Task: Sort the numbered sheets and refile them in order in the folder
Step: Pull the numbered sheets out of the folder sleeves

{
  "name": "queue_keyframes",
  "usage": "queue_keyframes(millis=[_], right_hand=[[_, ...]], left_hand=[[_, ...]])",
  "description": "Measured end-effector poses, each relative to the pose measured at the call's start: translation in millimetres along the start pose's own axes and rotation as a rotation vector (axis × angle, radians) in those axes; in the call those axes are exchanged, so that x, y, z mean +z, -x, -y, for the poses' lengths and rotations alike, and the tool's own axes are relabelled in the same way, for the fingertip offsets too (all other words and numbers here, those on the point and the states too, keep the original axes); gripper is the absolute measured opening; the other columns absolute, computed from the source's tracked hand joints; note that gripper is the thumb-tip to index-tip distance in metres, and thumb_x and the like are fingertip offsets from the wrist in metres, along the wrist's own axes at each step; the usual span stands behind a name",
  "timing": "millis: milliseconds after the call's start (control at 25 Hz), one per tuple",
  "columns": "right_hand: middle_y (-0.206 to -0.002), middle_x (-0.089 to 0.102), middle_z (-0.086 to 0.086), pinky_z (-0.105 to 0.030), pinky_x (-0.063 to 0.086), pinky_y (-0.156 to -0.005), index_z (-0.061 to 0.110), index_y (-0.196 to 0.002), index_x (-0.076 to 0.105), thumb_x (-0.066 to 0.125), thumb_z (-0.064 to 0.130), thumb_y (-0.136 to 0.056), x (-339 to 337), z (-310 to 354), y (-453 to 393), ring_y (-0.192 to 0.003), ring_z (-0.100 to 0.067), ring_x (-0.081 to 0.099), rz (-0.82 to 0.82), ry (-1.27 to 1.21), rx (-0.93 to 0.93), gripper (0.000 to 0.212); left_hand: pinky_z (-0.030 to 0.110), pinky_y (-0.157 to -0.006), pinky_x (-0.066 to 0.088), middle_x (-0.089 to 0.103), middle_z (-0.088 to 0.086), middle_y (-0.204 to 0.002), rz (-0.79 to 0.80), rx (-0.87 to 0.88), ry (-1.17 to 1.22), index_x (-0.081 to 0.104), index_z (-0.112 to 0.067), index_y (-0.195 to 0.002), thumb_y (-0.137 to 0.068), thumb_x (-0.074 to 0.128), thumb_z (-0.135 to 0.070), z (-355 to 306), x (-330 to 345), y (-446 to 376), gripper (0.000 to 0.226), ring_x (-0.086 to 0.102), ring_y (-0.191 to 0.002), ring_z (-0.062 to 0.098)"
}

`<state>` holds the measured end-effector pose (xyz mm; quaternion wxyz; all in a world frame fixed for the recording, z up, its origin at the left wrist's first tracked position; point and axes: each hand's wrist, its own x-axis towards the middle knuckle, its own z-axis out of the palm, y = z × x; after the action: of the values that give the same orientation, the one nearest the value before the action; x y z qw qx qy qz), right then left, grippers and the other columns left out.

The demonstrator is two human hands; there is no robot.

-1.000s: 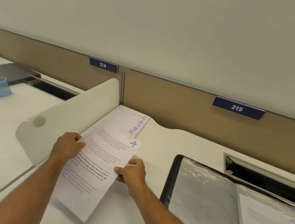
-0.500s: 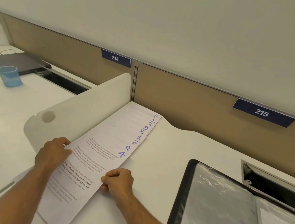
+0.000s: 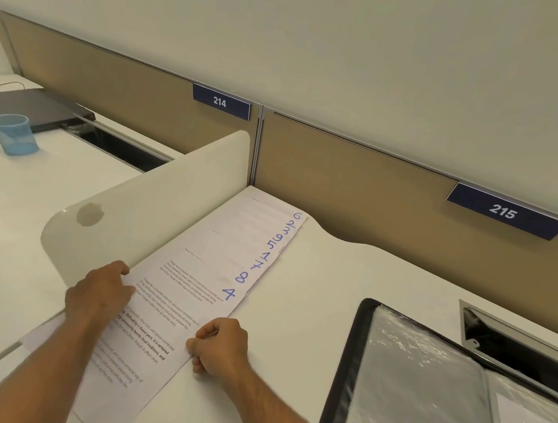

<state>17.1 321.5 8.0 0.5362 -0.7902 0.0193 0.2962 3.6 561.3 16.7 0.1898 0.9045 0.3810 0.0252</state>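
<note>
White desk (image 3: 332, 283): nine fanned sheets (image 3: 233, 258).

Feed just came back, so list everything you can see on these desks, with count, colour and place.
numbered sheets: nine numbers showing, white, fanned along the divider
folder: one, black, open, desk right
divider: one, cream, between desks
cup: one, blue, left desk
dark flat case: one, behind the cup
number plates: two, navy, on the partition
left hand: rests on the sheets' left edge
right hand: pinches the nearest sheet's right edge
</note>
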Motion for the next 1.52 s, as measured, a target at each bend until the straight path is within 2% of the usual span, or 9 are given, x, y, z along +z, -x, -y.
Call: queue_keyframes(millis=[360, 520, 640, 800, 1000, 1120, 1240, 1400, 1520], right_hand=[[-0.072, 0.060, 0.003, -0.026, 0.055, -0.054, 0.012, -0.099, 0.067, 0.079, 0.020, -0.079, -20.3, 5.0, 8.9, -0.053, -0.014, 0.061, 0.020, 0.013, -0.127, 0.024], [-0.074, 0.064, 0.009, -0.031, 0.060, -0.067, 0.022, -0.092, 0.070, 0.078, 0.035, -0.080, -52.9, 7.5, 11.4, -0.062, -0.008, 0.061, -0.130, 0.024, -0.253, 0.020], [-0.086, 0.067, 0.013, -0.022, 0.053, -0.073, 0.030, -0.094, 0.067, 0.076, 0.045, -0.082, -89.1, -0.5, 17.1, -0.074, -0.003, 0.061, -0.276, 0.132, -0.352, 0.021], [-0.123, 0.063, 0.013, -0.024, 0.051, -0.093, 0.030, -0.122, 0.061, 0.066, 0.056, -0.088, -148.3, -23.6, 35.5, -0.109, -0.004, 0.058, -0.418, 0.295, -0.419, 0.043], [-0.164, 0.023, 0.007, -0.036, 0.020, -0.123, 0.029, -0.156, 0.028, 0.037, 0.078, -0.088, -221.7, -70.4, 70.5, -0.152, -0.015, 0.020, -0.503, 0.613, -0.322, 0.085], [-0.168, -0.007, 0.005, -0.038, -0.001, -0.126, 0.028, -0.160, 0.003, 0.004, 0.089, -0.072, -258.3, -102.3, 95.0, -0.155, -0.015, -0.007, -0.527, 0.780, -0.260, 0.107], [-0.159, -0.029, 0.008, -0.042, -0.011, -0.124, 0.029, -0.158, -0.012, -0.007, 0.087, -0.070, -289.3, -137.9, 119.2, -0.151, -0.014, -0.021, -0.561, 0.851, -0.187, 0.105], [-0.156, -0.031, 0.007, -0.041, -0.014, -0.123, 0.026, -0.158, -0.013, -0.010, 0.084, -0.071, -332.4, -185.3, 150.4, -0.152, -0.016, -0.020, -0.638, 0.878, -0.068, 0.105], [-0.165, -0.023, 0.000, -0.044, -0.013, -0.123, 0.024, -0.159, -0.011, -0.014, 0.085, -0.069, -365.9, -222.1, 176.2, -0.152, -0.019, -0.021, -0.673, 0.899, 0.036, 0.109]], left_hand=[[0.042, -0.087, 0.041, 0.059, 0.001, -0.121, -0.163, 0.121, -0.235, 0.050, -0.021, -0.132, -0.096, 0.056, -0.033, -17.3, 2.7, 17.2, 0.039, 0.051, -0.113, 0.027], [0.053, -0.084, 0.048, 0.069, 0.009, -0.116, -0.283, 0.470, -0.033, 0.065, -0.013, -0.121, -0.085, 0.074, -0.043, -41.9, 5.3, 27.9, 0.047, 0.061, -0.108, 0.036], [0.050, -0.081, 0.051, 0.071, 0.005, -0.110, -0.309, 0.641, 0.064, 0.067, -0.013, -0.116, -0.084, 0.054, -0.062, -75.9, 9.7, 48.0, 0.060, 0.066, -0.103, 0.031], [0.050, -0.093, 0.049, 0.067, 0.003, -0.124, -0.238, 0.753, 0.094, 0.063, -0.014, -0.126, -0.088, 0.037, -0.075, -122.7, 25.8, 77.2, 0.076, 0.062, -0.117, 0.028], [0.051, -0.117, 0.030, 0.040, 0.001, -0.157, -0.070, 0.846, 0.029, 0.042, -0.020, -0.151, -0.085, 0.019, -0.083, -182.6, 56.8, 133.3, 0.093, 0.036, -0.145, 0.023], [0.047, -0.122, 0.009, 0.016, -0.004, -0.165, -0.012, 0.935, 0.020, 0.024, -0.025, -0.158, -0.083, 0.009, -0.085, -216.8, 79.7, 173.4, 0.097, 0.013, -0.153, 0.019], [0.045, -0.120, -0.004, -0.003, -0.008, -0.165, 0.033, 1.030, 0.001, 0.009, -0.029, -0.160, -0.080, -0.001, -0.089, -247.4, 101.1, 214.4, 0.101, -0.002, -0.153, 0.016], [0.043, -0.120, -0.009, -0.015, -0.010, -0.162, 0.098, 1.129, -0.033, -0.002, -0.029, -0.159, -0.069, -0.018, -0.092, -277.7, 130.7, 269.7, 0.111, -0.010, -0.153, 0.016], [0.047, -0.119, -0.005, -0.009, -0.009, -0.162, 0.144, 1.175, -0.026, 0.007, -0.028, -0.159, -0.074, -0.009, -0.093, -291.9, 155.3, 299.5, 0.109, -0.003, -0.154, 0.020]])
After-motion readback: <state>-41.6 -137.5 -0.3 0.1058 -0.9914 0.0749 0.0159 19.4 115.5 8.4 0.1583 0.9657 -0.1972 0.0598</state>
